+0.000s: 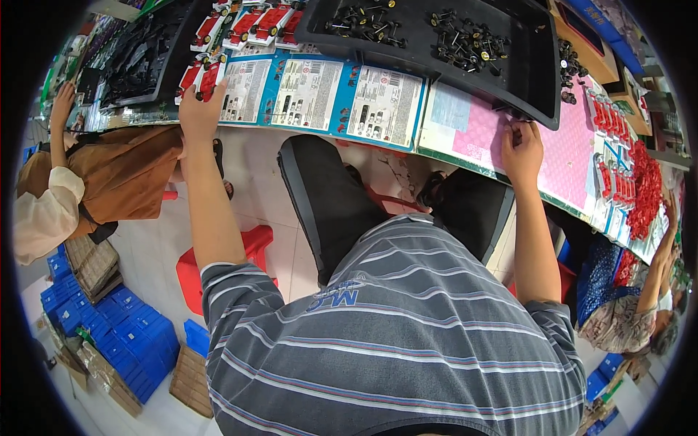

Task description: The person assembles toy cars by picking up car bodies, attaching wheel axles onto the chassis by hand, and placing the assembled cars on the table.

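Observation:
My left hand (201, 109) is at the table's front edge on the left, its fingers closed around a red-and-white toy car body (210, 78). Another red-and-white toy car (190, 75) lies right beside it. On the right, my right hand (522, 151) rests over a pink sheet just below the rim of a black tray (429, 67). Its fingers are curled in a pinch, and whatever lies between them is too small and dark to make out. Inside the tray lie loose wheel axles (476, 49) with black wheels, in two heaps.
More toy cars (265, 25) stand in rows behind my left hand. Printed card sheets (309, 91) cover the table. A bin of black parts (138, 69) is at far left, red parts (643, 189) at far right. Co-workers sit on both sides. A red stool (254, 247) stands below.

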Demonstrator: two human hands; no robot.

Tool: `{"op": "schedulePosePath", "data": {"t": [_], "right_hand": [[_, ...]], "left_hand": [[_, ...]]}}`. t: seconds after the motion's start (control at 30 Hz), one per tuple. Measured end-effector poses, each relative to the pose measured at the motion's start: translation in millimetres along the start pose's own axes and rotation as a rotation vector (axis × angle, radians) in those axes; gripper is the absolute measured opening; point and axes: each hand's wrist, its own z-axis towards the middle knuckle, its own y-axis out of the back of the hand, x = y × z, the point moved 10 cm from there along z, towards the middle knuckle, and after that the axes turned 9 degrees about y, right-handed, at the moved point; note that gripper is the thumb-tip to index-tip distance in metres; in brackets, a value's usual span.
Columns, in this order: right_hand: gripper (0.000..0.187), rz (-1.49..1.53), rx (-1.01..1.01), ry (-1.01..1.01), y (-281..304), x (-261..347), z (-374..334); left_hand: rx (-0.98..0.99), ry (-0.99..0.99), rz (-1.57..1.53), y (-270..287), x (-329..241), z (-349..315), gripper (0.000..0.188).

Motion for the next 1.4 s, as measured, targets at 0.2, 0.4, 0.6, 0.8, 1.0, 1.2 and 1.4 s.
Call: {"op": "schedulePosePath", "data": {"t": [0.2,0.4,0.6,0.8,1.0,1.2,1.4], "right_hand": [[0.012,0.035,-0.013,-0.010,1.1,-3.9,-1.9],[0.011,0.254,-0.012,-0.013,11.0,-5.1,-17.0],[0.015,0.094,-0.206,-0.051,105.4,-63.1,-36.7],[0.045,-0.689,-0.077,-0.328,182.6,-195.3,-79.7],[0.025,-0.687,-0.084,-0.320,197.8,-293.4,-102.1],[0.023,-0.523,-0.132,-0.276,205.1,-213.1,-105.5],[0.032,0.244,0.028,0.087,134.0,36.6,-104.0]], "left_hand": [[-0.107,-0.067,0.013,8.8,-0.4,-10.5,0.075],[-0.256,-0.214,0.062,12.4,-14.6,-22.6,0.071],[-0.325,-0.133,-0.025,42.2,-14.6,-72.0,0.057],[0.341,0.207,-0.560,-38.7,-50.6,-167.8,0.036],[0.604,0.083,-0.827,-52.8,-176.8,-247.9,0.020],[1.037,-0.100,-0.850,-57.3,-275.8,-334.4,0.017],[1.464,0.099,-1.349,-67.0,-333.6,-400.2,0.055]]}}
